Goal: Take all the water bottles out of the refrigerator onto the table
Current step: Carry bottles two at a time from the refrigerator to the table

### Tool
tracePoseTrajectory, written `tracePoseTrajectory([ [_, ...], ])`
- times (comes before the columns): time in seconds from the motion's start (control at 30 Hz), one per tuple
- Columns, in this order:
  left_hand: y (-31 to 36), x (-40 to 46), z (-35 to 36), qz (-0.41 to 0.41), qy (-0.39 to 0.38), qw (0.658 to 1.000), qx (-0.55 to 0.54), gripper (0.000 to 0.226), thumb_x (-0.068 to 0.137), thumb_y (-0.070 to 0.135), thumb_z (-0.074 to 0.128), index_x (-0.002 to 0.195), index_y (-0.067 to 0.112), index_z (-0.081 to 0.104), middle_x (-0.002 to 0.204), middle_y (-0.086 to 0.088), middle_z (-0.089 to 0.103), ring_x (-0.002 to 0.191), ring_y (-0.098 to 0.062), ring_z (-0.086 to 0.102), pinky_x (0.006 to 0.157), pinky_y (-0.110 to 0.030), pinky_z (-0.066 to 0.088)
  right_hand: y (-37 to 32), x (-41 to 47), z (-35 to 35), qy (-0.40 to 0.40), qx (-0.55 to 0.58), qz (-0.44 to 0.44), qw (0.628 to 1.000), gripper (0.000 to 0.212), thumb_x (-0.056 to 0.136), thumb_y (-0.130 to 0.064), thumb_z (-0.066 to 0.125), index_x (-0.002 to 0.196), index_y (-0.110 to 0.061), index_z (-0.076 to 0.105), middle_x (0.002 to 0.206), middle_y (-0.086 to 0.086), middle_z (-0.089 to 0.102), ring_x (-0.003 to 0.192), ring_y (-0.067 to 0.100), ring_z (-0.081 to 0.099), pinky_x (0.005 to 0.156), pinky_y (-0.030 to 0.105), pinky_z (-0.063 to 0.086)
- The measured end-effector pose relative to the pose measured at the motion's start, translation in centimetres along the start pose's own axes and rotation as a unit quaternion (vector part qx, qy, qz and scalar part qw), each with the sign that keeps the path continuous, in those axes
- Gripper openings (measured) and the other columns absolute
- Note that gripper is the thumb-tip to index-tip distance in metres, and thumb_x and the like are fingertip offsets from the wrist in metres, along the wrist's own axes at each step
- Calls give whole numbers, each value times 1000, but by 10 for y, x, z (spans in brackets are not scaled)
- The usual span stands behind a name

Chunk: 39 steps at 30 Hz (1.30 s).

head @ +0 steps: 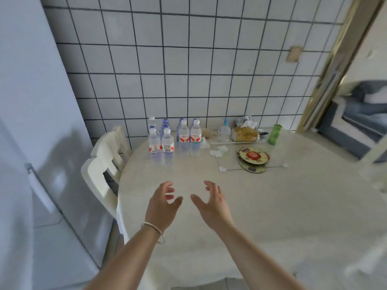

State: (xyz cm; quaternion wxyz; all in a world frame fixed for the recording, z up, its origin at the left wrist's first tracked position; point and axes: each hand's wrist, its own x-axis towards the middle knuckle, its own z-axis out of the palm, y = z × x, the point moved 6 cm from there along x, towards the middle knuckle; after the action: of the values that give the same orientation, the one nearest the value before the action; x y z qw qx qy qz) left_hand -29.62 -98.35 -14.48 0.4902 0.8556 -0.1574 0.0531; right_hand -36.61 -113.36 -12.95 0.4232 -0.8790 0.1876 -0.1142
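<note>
From the head camera, both hands hang over the near part of the round table (261,216), holding nothing. The left hand (162,206) has its fingers loosely curled and spread, a bracelet (154,229) on the wrist; the right hand (211,203) mirrors it, fingers relaxed and apart, thumbs pointing toward each other with a gap between them.

The water bottles (174,141) stand upright in a tight cluster at the far left of the table, close to the tiled wall (188,59). The back ones are partly hidden by the front ones, so I cannot count them surely. The labels are too blurred to read.

The refrigerator (31,122) fills the left edge, cut off by the frame. Its door looks closed; the inside is out of sight. A white chair (104,164) is squeezed between it and the table.

Further right sit a green cup (275,135), a stack of round coasters (253,159) and some crumpled clutter I cannot make out.
</note>
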Motion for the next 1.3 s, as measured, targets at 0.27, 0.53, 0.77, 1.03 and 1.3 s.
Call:
tracePoseTrajectory([
  [0.27,38,-75,-14,68,-95,991,-60,48,79,14,71,123,8,52,109,-5,60,88,-18,62,78,-24,45,0,-125,-34,117,12,76,990,59,85,-45,56,137,-25,34,135,-3,43,126,16,41,102,33,36],
  [0.53,56,-161,-50,64,-120,988,-80,50,79,20,70,125,15,51,107,1,59,92,-15,61,80,-23,44,-14,-222,-40,137,12,72,988,58,85,-45,56,135,-26,34,134,-4,43,125,13,40,100,32,34],
  [0.77,54,-226,-97,49,-75,992,-85,45,82,23,68,124,19,51,107,4,58,94,-12,60,83,-23,45,-36,-281,-15,81,-2,29,996,57,86,-46,55,135,-27,32,134,-6,43,124,12,40,97,30,36],
  [1.03,3,-309,-181,-10,-22,998,-66,44,82,20,68,122,19,52,106,4,59,94,-13,61,87,-29,49,-71,-344,61,-28,-2,-28,999,51,87,-42,54,133,-29,35,130,-10,44,123,10,41,98,29,38],
  [1.3,-55,-336,-331,-53,105,992,-40,37,82,14,67,118,17,55,98,4,61,86,-15,64,79,-27,51,-188,-387,162,-119,-31,-171,978,49,89,-42,52,134,-30,36,131,-10,47,121,11,45,101,31,39],
])
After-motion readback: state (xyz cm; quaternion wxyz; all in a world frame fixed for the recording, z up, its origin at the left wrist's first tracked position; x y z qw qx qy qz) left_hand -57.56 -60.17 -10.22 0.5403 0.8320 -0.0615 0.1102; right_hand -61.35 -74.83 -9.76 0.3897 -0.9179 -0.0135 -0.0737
